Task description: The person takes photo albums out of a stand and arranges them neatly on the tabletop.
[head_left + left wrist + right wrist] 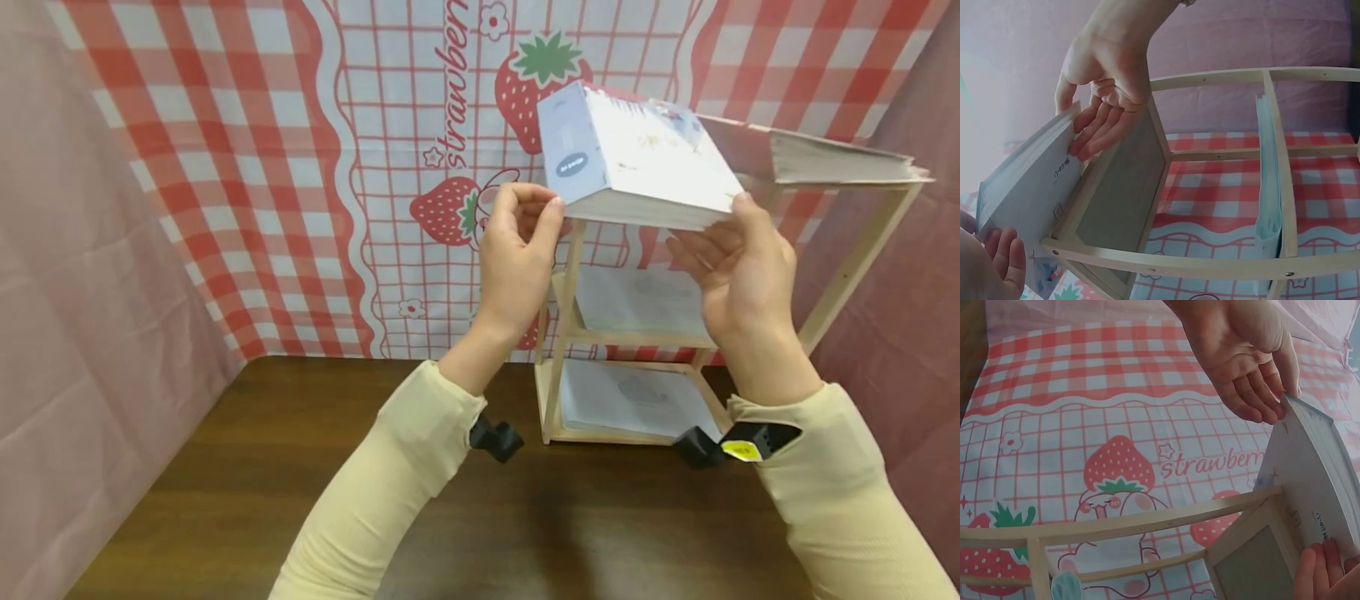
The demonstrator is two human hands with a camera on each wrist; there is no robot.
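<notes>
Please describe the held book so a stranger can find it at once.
Find the wooden rack. Above its shelves, left hand and right hand hold the thick book. Tilted, with a pale blue spine, it differs from items lying flat below.

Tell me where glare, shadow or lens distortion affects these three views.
Head: glare whitens much of the book's cover, and a soft dark shadow lies on the table; left wrist: the left side washes out in bright haze, and the shelf's long rail bows, probably lens distortion; right wrist: dimmer and muted, yet the strawberry cloth's lettering stays readable.
</notes>
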